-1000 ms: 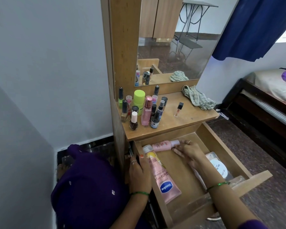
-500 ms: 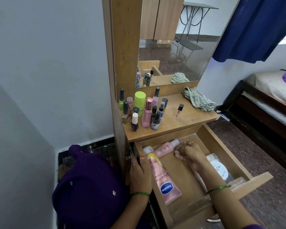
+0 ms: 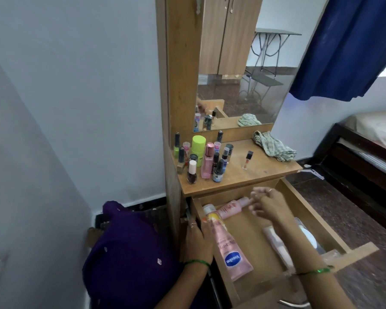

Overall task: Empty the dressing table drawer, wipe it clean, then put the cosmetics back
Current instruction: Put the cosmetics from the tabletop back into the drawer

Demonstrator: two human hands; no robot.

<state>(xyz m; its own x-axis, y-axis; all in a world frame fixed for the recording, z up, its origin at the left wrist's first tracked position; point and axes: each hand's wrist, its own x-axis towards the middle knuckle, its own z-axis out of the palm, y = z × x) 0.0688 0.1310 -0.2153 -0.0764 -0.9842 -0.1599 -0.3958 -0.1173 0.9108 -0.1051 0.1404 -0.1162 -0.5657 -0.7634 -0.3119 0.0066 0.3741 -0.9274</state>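
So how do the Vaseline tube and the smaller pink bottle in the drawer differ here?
The Vaseline tube is longer and flattens toward its near end; the pink bottle is shorter and round. The tube runs along the drawer's left wall with the left hand beside it; the bottle lies slantwise at the back, by the right hand's blurred fingers. Only the tube shows a blue logo. Both are pink and lie flat.

We are reading "Vaseline" in white on a blue oval on the pink tube; its other print is staying too blurred for us.
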